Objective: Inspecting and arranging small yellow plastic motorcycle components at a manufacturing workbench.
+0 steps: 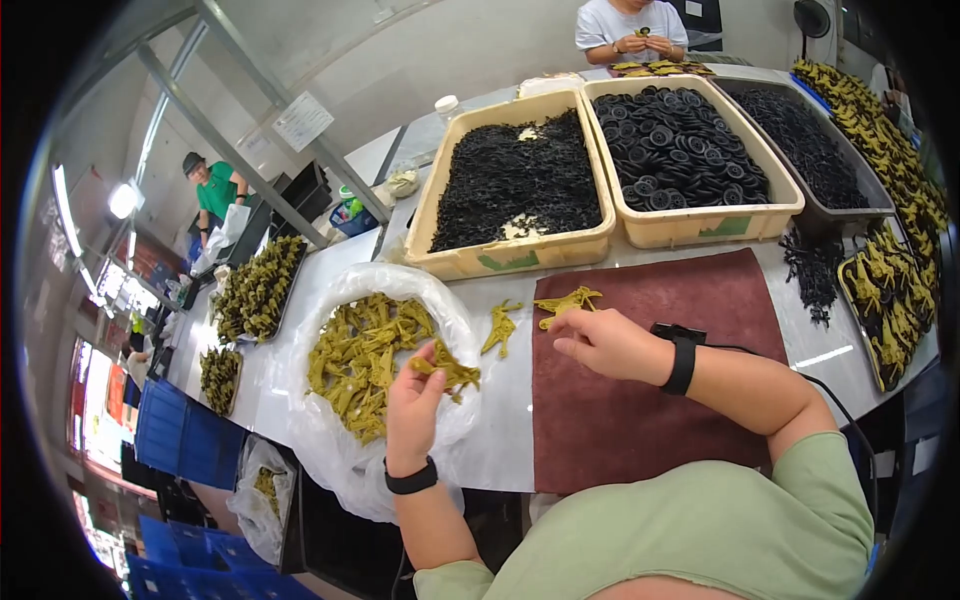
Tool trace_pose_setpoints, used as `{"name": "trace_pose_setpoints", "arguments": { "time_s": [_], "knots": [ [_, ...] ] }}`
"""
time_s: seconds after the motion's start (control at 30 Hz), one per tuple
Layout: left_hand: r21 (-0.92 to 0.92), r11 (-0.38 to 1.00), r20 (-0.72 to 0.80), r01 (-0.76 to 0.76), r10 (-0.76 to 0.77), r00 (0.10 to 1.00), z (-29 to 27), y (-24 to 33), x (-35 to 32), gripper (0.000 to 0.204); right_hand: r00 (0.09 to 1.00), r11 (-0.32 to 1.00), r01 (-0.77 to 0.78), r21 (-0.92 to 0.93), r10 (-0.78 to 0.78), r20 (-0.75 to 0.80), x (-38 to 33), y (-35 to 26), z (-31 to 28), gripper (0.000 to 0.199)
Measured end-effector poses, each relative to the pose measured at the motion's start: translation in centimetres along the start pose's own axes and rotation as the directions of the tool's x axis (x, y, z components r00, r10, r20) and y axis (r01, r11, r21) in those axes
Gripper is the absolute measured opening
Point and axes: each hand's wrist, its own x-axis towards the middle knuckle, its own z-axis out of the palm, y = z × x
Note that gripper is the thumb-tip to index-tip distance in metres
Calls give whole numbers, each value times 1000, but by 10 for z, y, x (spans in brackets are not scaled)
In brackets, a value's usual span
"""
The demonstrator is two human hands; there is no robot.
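My left hand (415,405) holds a couple of olive-green plastic toy parts (447,370) above the edge of a clear plastic bag (330,300) full of the same green parts (355,360). My right hand (605,343) hovers over the dark red mat (650,400) with fingers loosely curled, holding nothing. Just beyond its fingers lies a green plastic part (567,302) on the mat's far left corner. Another green part (500,327) rests on the white table between bag and mat. Both wrists wear black bands.
Two cream bins hold small black pieces (515,180) and black wheels (680,150); a grey tray (805,140) holds more black pieces. Trays of green parts (890,290) line the right, others (255,290) the left. A person (630,30) works across the table; another (215,190) stands far left.
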Motion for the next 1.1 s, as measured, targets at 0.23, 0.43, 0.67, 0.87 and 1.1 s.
{"name": "trace_pose_setpoints", "arguments": {
  "time_s": [0.23,0.43,0.67,0.87,1.1],
  "knots": [
    [324,946,88,-5,-25,996,62,-21,1,25,997,992,54,116,-60,55,-2,15,12,39],
    [694,584,266,-421,335,904,101,-37,-11,30,994,1000,23,20,-25,102,-10,14,9,48],
    [820,564,25,-94,129,991,63,-55,25,34,994,997,-68,34,65,86,-15,14,-1,39],
    [779,608,-44,-156,300,953,59,-45,81,33,990,992,99,-76,-91,109,-11,29,8,24],
    [817,549,236,-179,-35,971,68,-57,105,22,960,993,90,-74,-67,273,-18,14,12,21]
  ]
}}
